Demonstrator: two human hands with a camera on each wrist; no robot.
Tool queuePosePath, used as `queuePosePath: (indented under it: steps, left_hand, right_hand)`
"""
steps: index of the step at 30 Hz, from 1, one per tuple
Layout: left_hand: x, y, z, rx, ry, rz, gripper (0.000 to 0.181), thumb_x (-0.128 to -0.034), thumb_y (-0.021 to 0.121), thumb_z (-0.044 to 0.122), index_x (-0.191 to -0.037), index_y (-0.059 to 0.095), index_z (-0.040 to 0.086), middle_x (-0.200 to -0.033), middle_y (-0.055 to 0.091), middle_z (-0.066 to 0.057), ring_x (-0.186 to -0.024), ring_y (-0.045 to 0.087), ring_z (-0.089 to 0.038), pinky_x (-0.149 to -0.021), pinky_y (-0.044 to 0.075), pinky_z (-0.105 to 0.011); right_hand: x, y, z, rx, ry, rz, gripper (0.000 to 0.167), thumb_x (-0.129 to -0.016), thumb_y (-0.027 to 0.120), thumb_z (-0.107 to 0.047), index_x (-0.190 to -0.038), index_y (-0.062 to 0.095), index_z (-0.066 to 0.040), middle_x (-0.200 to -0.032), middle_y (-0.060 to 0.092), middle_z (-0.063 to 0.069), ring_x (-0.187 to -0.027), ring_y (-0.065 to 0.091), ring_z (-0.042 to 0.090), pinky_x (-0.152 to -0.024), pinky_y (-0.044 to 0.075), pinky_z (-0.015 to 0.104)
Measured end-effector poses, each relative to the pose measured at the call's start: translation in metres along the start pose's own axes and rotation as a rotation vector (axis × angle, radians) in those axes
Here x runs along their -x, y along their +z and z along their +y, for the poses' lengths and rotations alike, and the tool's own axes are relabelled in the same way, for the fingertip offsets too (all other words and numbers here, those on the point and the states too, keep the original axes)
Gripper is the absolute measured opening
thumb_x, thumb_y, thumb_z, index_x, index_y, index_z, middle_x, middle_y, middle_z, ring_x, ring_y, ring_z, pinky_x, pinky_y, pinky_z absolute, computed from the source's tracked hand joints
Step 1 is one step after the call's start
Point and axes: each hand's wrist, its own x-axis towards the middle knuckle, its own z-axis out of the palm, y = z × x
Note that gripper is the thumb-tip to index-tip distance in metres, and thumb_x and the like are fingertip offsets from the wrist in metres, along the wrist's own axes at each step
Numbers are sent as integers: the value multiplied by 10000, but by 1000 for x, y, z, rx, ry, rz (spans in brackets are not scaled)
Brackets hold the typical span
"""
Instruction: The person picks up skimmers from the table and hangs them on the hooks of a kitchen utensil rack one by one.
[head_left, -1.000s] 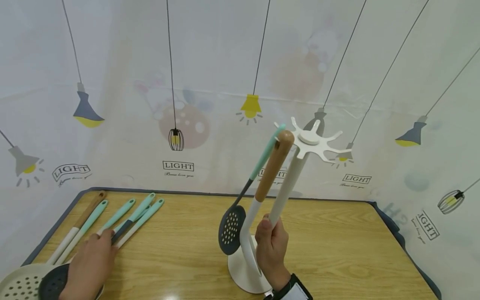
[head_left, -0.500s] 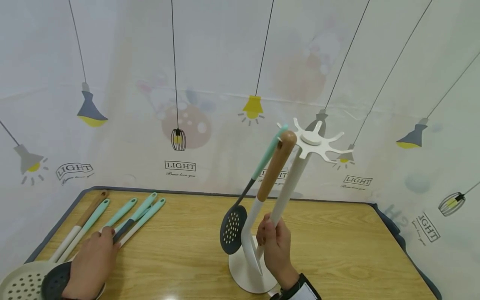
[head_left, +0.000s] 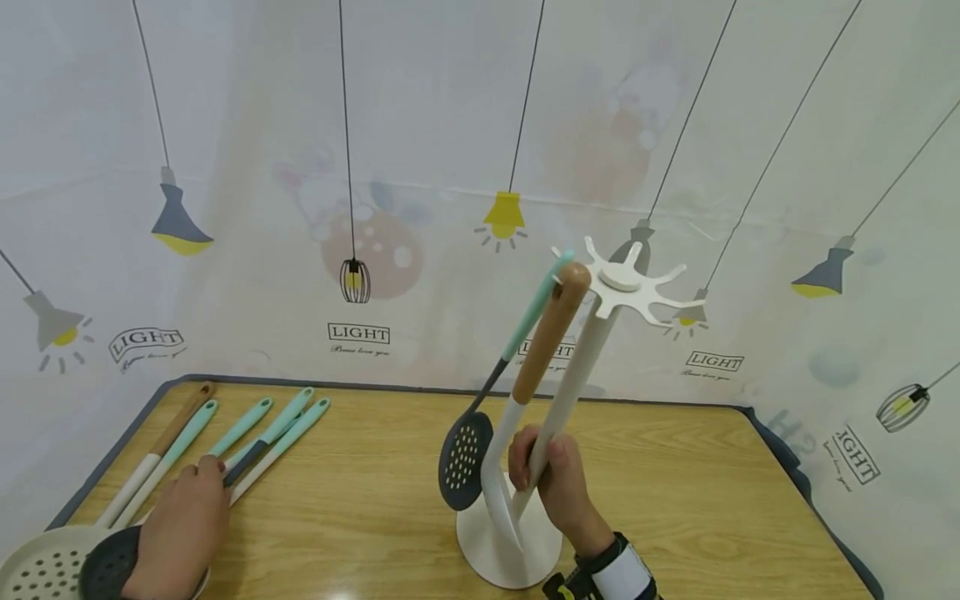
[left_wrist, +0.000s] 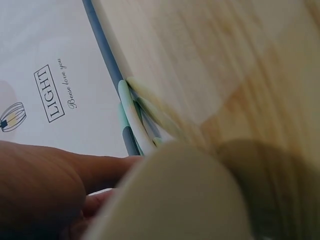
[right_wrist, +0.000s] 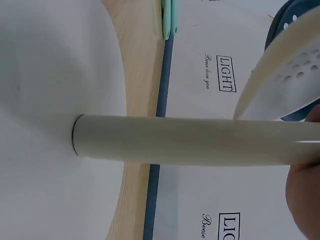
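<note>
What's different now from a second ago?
The right hand shifted its grip on the pole, swinging slightly right; the thumb now lies on the pole's right side. Nothing new was visibly picked up. The left hand stays on the dark utensil; the skimmer and wooden-handled utensil hang as before.

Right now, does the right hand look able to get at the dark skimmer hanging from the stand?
Probably not directly: the right hand grips the stand's pole, and the brown-handled white slotted utensil hangs between it and the dark skimmer.
</note>
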Motion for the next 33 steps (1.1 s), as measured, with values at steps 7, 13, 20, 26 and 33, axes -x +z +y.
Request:
queuePosePath:
  steps: [7, 13, 20, 26, 33]
  left_hand:
    - [-3, -2, 0, -53, -12, -77, 245, -950, 673, 80, -1069, 643, -132, -885, 588, -249, -787, 602, -341, -671, 522, -475]
    - [-1, -3, 0, -43, 4, -52, 208, -940, 679, 64, -1044, 662, -115, -869, 588, -241, -776, 602, -342, -640, 528, -481]
    - [1, -2, 1, -44, 4, -36, 223, -940, 686, 72, -1057, 661, -115, -881, 591, -248, -785, 608, -352, -660, 535, -496]
    - [0, -1, 2, -52, 0, -22, 211, -949, 673, 72, -1044, 660, -116, -871, 588, -246, -772, 606, -348, -657, 534, -498]
    - [2, -1, 2, -52, -12, -12, 210, -950, 674, 74, -1039, 661, -116, -878, 584, -250, -789, 600, -358, -655, 532, -502]
  right_hand:
    - [-7, -12, 7, -377, 73, -257, 666, -1075, 341, -555, -745, 373, 23, -602, 331, 100, -471, 277, 239, -386, 253, 350]
    - [-17, -20, 8, -391, 110, -394, 707, -1055, 320, -614, -750, 365, 22, -613, 336, 109, -452, 296, 232, -362, 287, 321]
    - [-28, -23, 6, -407, 97, -487, 752, -1008, 296, -697, -615, 303, -57, -499, 274, 83, -387, 252, 202, -333, 240, 322]
    - [-27, -21, 5, -420, 95, -444, 771, -973, 286, -742, -603, 298, -65, -500, 270, 92, -398, 256, 211, -347, 236, 323]
    - [-22, -17, 6, -405, 99, -362, 747, -969, 284, -727, -600, 283, -78, -508, 247, 59, -404, 227, 194, -356, 206, 309]
